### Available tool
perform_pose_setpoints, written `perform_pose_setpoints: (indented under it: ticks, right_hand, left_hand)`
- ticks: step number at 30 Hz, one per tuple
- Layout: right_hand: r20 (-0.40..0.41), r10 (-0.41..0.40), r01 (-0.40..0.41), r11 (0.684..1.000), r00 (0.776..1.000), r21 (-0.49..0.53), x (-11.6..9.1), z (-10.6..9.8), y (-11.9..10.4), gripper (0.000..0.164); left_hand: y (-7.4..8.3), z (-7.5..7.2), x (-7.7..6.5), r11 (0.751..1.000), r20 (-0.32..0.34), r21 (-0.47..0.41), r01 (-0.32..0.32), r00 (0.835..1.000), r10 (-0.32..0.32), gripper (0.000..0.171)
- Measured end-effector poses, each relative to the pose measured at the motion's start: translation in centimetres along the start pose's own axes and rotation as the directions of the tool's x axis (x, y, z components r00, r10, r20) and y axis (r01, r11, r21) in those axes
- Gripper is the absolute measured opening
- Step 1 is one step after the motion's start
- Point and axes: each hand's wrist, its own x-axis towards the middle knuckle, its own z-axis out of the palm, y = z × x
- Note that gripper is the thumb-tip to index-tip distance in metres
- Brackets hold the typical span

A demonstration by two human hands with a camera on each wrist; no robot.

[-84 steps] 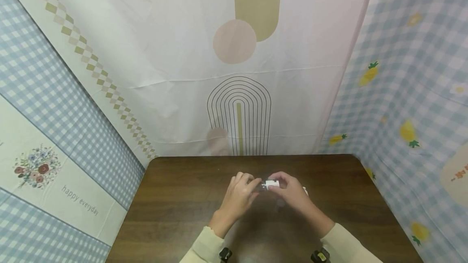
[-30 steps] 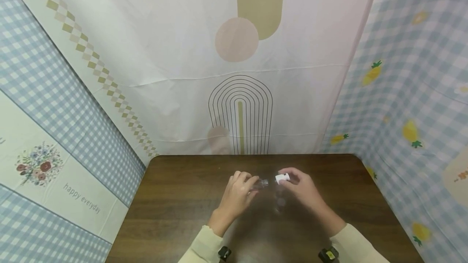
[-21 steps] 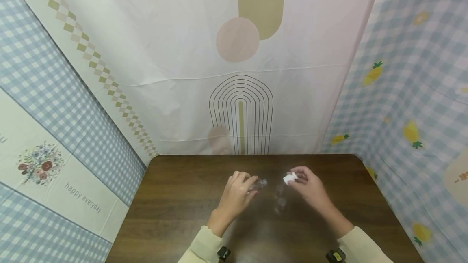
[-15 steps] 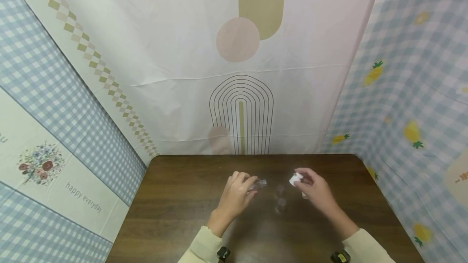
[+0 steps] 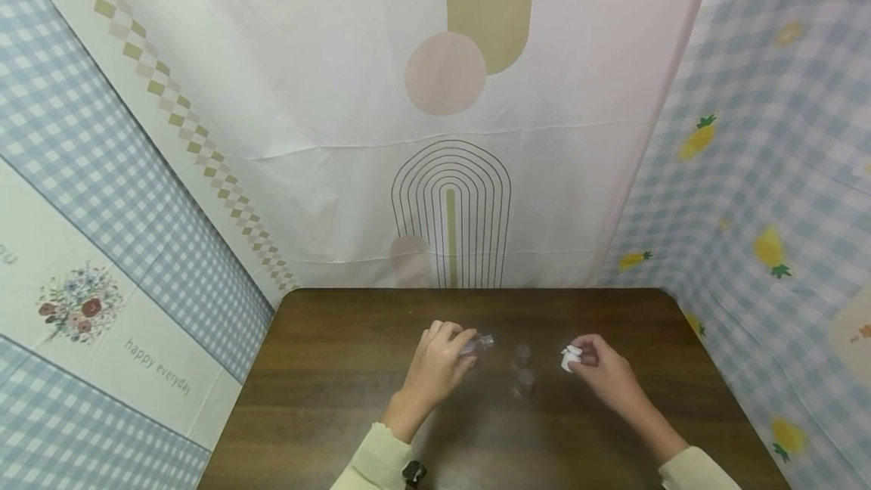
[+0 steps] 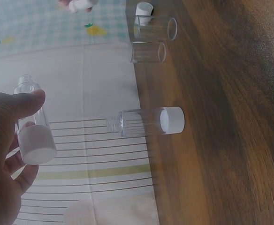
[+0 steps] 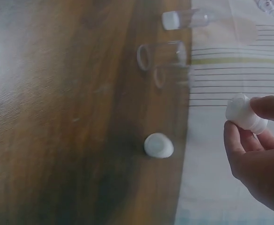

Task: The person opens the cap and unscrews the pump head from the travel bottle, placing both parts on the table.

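Note:
My left hand [image 5: 435, 358] grips a clear bottle with a white base [image 6: 37, 143]; its bare threaded neck points away from the palm. A second clear bottle with a white base [image 6: 172, 120] stands upright on the table near that hand, its neck uncovered. Over to the right, my right hand [image 5: 605, 373] pinches a small white bottle top [image 7: 242, 112] between thumb and fingers, above the tabletop. Another white top [image 7: 158, 146] stands on the table close to this hand. In the head view the two white tops nearly overlap.
Two clear open-ended caps [image 5: 522, 355] stand between the hands, one nearer me than the other. The brown wooden table [image 5: 327, 399] ends at a white patterned cloth [image 5: 340, 210] behind, with checked cloth at both sides.
The white top has come away from the held bottle's neck. My right hand has carried it right and lower toward the table. The left hand stays almost in place with the bottle.

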Motion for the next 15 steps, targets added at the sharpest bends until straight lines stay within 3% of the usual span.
perform_pose_setpoints:
  ticks: [8, 15]
  right_hand:
    - [0.039, 0.035, -0.031, 0.995, 0.999, -0.095, -0.8, -0.1, 1.7, 0.03]
    - [0.075, 0.077, -0.069, 0.992, 0.994, -0.105, -0.9, 0.3, 3.1, 0.029]
  left_hand:
    - [-0.1, -0.1, -0.1, 1.0, -0.002, -0.016, 0.012, 1.0, -0.013, 0.043]
    - [-0.2, -0.2, -0.2, 1.0, -0.025, -0.019, 0.006, 1.0, -0.007, 0.044]
